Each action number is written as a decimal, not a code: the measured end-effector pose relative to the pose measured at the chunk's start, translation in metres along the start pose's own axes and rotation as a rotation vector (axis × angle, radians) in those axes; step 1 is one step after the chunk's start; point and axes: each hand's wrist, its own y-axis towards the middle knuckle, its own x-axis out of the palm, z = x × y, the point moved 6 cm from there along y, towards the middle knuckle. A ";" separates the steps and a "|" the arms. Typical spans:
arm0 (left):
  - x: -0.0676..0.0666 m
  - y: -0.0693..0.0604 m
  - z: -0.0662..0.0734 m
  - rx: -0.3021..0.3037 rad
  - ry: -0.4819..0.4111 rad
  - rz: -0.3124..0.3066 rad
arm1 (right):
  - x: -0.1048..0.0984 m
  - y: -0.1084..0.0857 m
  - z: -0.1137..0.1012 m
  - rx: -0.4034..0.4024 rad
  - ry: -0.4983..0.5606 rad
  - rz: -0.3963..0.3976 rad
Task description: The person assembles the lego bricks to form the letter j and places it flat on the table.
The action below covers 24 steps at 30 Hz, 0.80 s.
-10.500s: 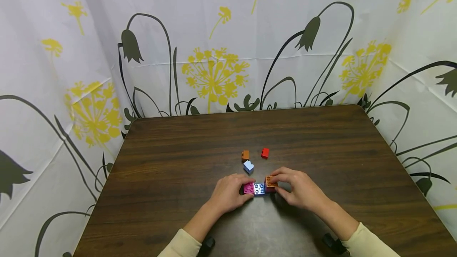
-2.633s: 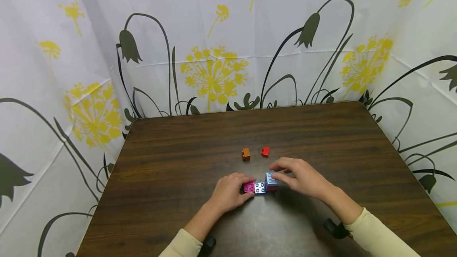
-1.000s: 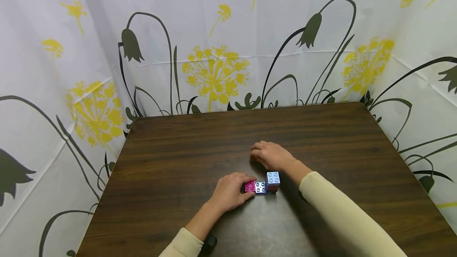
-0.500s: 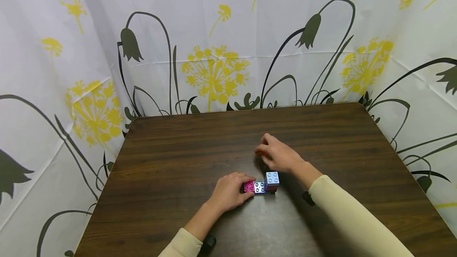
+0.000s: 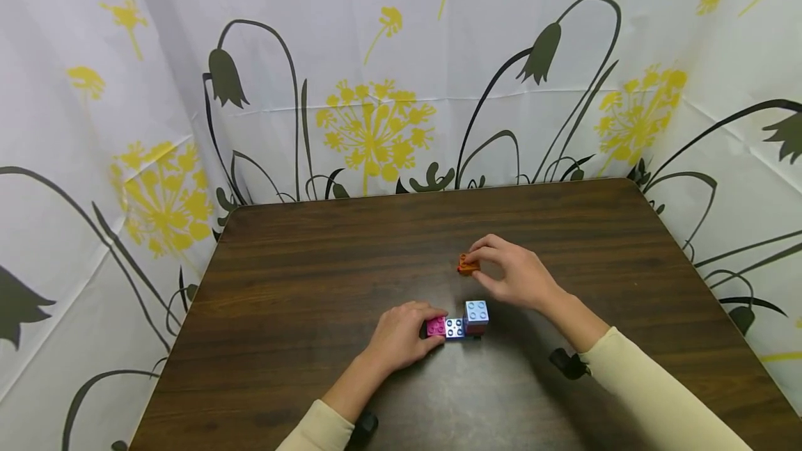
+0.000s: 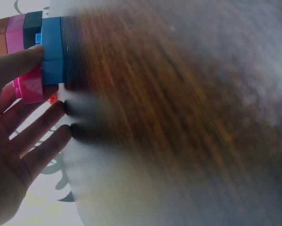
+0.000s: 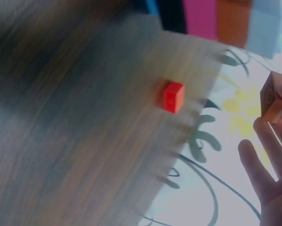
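Note:
My left hand (image 5: 404, 339) pinches the pink brick (image 5: 436, 326) at the left end of a small toy-brick build on the table. Beside that pink brick shows a blue brick (image 6: 52, 52), its studded top whitish from above. At the build's right end rises a stack topped by a light blue brick (image 5: 477, 313), with orange, pink and dark layers under it. Farther back, my right hand (image 5: 516, 273) pinches a loose orange brick (image 7: 274, 96) above the table. The red brick (image 7: 173, 96) lies on the table, mostly hidden behind the orange one in the head view.
The dark wood-grain table (image 5: 313, 263) runs back to a white curtain (image 5: 401, 54) printed with flowers. A black wrist camera (image 5: 569, 363) sits at my right wrist, and another (image 5: 363, 430) at the left.
Earlier, my right hand put the light blue brick on top of the stack. It then reached back, picked up the loose orange brick and lifted it rightward. My left hand has stayed put.

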 end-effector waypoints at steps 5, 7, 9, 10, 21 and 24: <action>0.002 0.001 0.000 -0.009 -0.003 -0.022 | -0.012 -0.014 -0.011 -0.011 0.068 0.016; 0.002 0.001 -0.001 -0.015 -0.004 -0.031 | -0.013 -0.019 -0.015 -0.020 0.099 0.006; 0.002 0.001 -0.001 -0.017 -0.002 -0.033 | -0.012 -0.025 -0.020 -0.029 0.118 -0.009; 0.002 0.001 -0.001 -0.020 -0.002 -0.035 | -0.012 -0.028 -0.022 -0.031 0.129 -0.016; 0.003 0.001 -0.002 -0.022 -0.001 -0.031 | -0.007 -0.048 -0.032 -0.045 0.138 0.009; 0.003 0.001 -0.002 -0.023 0.000 -0.027 | -0.006 -0.051 -0.032 -0.054 0.139 0.021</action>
